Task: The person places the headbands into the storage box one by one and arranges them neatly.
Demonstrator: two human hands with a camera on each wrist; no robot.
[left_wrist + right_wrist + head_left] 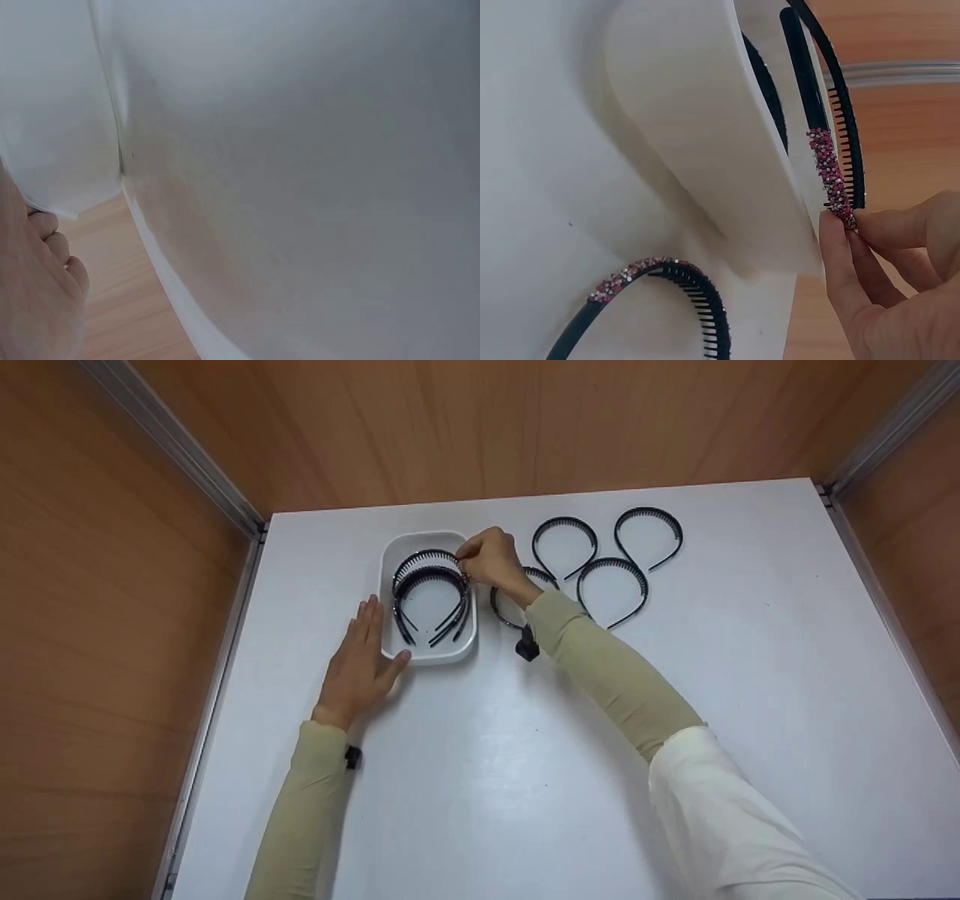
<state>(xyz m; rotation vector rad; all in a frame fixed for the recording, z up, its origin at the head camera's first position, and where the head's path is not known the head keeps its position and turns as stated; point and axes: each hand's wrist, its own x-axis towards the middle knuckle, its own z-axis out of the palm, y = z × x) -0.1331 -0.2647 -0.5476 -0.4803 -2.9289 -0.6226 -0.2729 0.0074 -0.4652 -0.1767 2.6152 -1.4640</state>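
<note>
In the head view, a white plastic tray [427,660] holds several black toothed headbands [431,573], nested together. My right hand [491,559] is at the tray's upper right edge. Its thumb and fingers pinch a black headband [827,169] by a side covered in pink and silver beads, above the tray's rim in the right wrist view. My left hand [358,667] rests against the tray's left side, with long fingers straight and the thumb by the front corner. Only part of that hand shows in the left wrist view.
Right of the tray, several more black headbands lie on the white table, among them one at the back right [679,529] and one partly hidden under my right wrist [495,604]. Wooden panels [525,427] stand behind the table and on both sides.
</note>
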